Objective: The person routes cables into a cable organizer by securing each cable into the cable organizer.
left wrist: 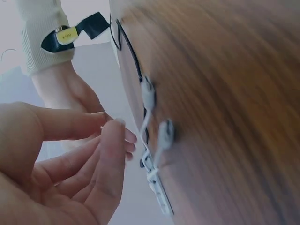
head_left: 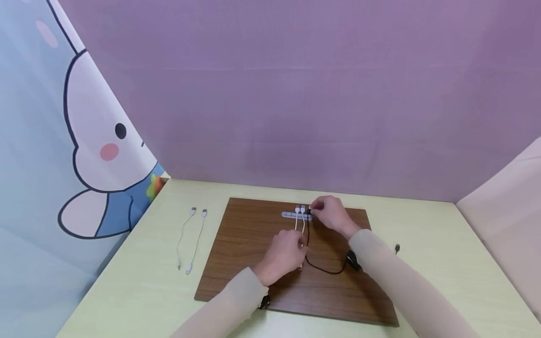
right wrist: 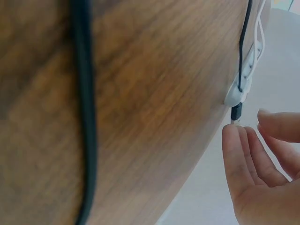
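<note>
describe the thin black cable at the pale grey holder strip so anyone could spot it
On the brown wood-grain board, find the slim pale grey holder strip near the far edge. At its right end in the head view, by the person's right hand, is the thin black cable. Next to two white cables, it is the only black one at the strip.
</note>
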Motion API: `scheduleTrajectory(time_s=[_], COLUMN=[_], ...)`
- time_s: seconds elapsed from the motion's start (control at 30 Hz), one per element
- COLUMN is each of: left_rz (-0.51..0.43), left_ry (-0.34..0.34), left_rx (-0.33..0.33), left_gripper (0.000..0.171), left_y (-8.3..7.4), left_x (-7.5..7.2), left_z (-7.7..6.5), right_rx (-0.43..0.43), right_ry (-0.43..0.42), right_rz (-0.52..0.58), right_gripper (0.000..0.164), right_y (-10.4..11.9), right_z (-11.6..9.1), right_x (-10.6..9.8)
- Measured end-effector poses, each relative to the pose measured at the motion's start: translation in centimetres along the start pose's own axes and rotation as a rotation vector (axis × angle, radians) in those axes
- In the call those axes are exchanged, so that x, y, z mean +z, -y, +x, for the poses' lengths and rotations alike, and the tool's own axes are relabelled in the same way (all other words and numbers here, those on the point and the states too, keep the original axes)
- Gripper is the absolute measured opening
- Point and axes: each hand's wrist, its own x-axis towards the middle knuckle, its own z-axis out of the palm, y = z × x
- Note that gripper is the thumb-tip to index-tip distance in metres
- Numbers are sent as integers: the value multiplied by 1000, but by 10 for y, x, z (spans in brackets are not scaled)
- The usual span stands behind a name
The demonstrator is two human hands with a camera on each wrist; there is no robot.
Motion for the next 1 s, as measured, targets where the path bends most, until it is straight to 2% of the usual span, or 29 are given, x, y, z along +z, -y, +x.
scheduleTrajectory(time_s=[0.2, 0.37, 0.47, 0.6, 0.77, 0.9, 1.0], left_rz=[57, 130, 194, 235, 304, 349, 383], left_ry=[-84, -124, -148, -183, -232, -234, -227], left_rx=[77, 123, 127, 102, 111, 110, 97], left_gripper=[9, 12, 12, 11, 12, 12, 10], left_y=[12, 27, 36, 51, 70, 78, 81], left_x=[-6, -16, -28, -42, -49, -57, -66], left_z=[2, 4, 6, 6, 5, 5, 5], right_rx=[-22, -70, -90, -125, -150, -169, -219], right_ry=[17, 36, 49, 69, 99, 109, 108], right_rz=[16, -11, -15, -20, -17, -18, -29], right_gripper=[13, 9, 9, 10, 8, 7, 7], right_y=[3, 9, 15, 20, 24, 28, 31], right_z=[-7, -11, -15, -20, -26, -32, -35], right_x=[3, 9, 11, 13, 18, 21, 24])
